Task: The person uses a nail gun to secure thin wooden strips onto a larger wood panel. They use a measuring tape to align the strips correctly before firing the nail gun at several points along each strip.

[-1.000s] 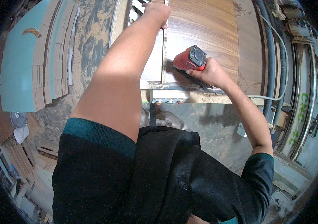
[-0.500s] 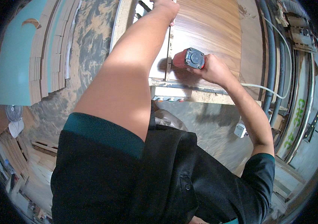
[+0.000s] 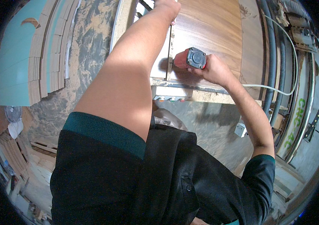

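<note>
My right hand (image 3: 216, 70) is closed around a red nail gun (image 3: 190, 59) with a dark cap held by corner screws. The tool stands over the left edge of a brown wood-grain panel (image 3: 212, 28), at a narrow strip (image 3: 171, 47) running away from me. Its lower end is hidden under its body. My left hand (image 3: 168, 8) is at the far end of that strip, cut by the upper picture edge. Its fingers look curled in, but what they grip does not show. To the left of the strip lies a white surface (image 3: 161, 69).
A pale hose (image 3: 275, 90) loops off to the right of the worktable edge (image 3: 208, 96). Dark pipes (image 3: 270, 63) run along the right side. Stacked teal-faced boards (image 3: 17, 63) stand at the left, beside a dusty floor (image 3: 90, 33). A small fan (image 3: 13, 114) sits below them.
The pale hose has swung slightly outward to the right. Both hands and the nail gun are almost where they were.
</note>
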Motion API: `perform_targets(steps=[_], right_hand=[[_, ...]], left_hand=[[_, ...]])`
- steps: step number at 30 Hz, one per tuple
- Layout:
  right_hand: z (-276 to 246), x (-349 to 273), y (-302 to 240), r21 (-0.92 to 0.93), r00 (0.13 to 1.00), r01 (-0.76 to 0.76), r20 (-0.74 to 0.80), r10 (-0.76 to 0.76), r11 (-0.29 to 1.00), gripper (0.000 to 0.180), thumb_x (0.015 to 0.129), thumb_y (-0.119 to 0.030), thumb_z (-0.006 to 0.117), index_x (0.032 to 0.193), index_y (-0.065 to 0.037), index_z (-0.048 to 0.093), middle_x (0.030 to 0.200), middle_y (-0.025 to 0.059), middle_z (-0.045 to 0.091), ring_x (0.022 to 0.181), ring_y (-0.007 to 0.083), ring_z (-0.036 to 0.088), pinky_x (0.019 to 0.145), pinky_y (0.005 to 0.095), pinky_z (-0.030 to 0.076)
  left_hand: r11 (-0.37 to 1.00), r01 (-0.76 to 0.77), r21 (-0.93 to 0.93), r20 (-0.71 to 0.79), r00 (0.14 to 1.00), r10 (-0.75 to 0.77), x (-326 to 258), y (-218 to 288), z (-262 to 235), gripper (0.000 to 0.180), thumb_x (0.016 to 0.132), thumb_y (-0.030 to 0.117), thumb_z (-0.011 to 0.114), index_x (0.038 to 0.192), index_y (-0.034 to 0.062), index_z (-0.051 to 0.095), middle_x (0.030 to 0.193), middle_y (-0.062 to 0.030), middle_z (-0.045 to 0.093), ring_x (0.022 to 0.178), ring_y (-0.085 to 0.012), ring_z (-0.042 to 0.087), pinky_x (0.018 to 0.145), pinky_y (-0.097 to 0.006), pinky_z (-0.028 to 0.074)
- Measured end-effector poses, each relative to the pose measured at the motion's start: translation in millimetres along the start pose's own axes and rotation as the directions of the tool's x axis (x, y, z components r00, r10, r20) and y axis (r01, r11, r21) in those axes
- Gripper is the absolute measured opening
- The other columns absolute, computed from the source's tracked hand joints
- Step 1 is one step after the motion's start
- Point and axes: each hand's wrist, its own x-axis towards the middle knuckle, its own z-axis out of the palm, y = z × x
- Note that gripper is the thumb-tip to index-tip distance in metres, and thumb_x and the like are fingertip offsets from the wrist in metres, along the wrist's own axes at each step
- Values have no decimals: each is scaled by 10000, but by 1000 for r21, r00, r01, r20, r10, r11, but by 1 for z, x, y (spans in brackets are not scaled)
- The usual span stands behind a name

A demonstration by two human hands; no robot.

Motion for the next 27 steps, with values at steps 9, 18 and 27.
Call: perform_targets(steps=[9,18,27], right_hand=[[1,0,4,57,1000,2,1,-2,998,478,893,-474,874,1072,-32,838,978,251,813,942,450,792,884,520,641],[17,-19,18,-149,959,80,-259,-117,986,360,969,-323,783,1279,-141,793,960,215,822,951,398,811,846,535,637],[81,14,94,-479,828,16,-486,-280,878,555,977,-136,677,1515,-62,564,1163,164,698,1141,366,691,1024,495,540]], left_hand=[[1000,-7,27,-39,999,8,-11,3,-9,525,766,332,1035,1197,94,854,1158,-120,861,1144,-303,816,950,-514,627],[1000,-13,-14,-66,998,12,-6,-5,0,512,756,390,1033,1112,69,852,1113,-177,846,1089,-344,820,927,-472,657],[1000,24,19,-11,1000,-23,-8,3,-10,616,743,438,1036,1207,93,824,1227,-162,837,1178,-329,801,953,-488,647]])
